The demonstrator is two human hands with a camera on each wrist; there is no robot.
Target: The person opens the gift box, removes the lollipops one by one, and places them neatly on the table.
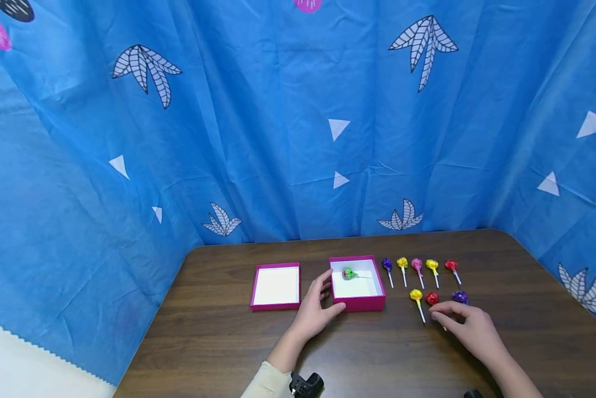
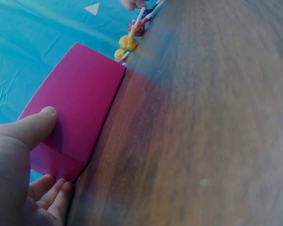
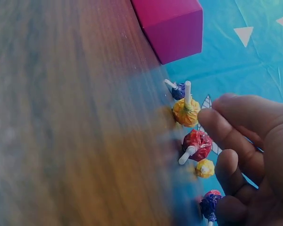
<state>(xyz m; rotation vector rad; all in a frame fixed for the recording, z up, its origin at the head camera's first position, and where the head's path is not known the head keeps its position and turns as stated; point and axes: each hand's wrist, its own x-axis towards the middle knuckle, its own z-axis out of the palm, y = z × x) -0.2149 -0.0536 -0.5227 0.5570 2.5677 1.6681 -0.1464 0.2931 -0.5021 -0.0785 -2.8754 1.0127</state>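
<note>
An open magenta box (image 1: 359,303) with a white inside stands mid-table, a green-wrapped lollipop (image 1: 349,273) lying in it. My left hand (image 1: 312,314) holds the box at its left front corner; in the left wrist view the thumb lies on one wall and the other fingers bend round the adjoining side. By the front row of lollipops, my right hand (image 1: 469,330) hovers with fingers loosely bent and nothing visible between them. Closest to its fingertips is a red lollipop (image 3: 197,144), its stick toward the wrist camera. A yellow lollipop (image 1: 416,296) and a purple one (image 1: 460,297) flank it.
The box's lid (image 1: 277,286), white inside with a magenta rim, lies left of the box. Behind the front row, several lollipops, among them a pink one (image 1: 417,264) and a red one (image 1: 451,266), form a back row. A blue curtain (image 1: 288,138) hangs behind the table.
</note>
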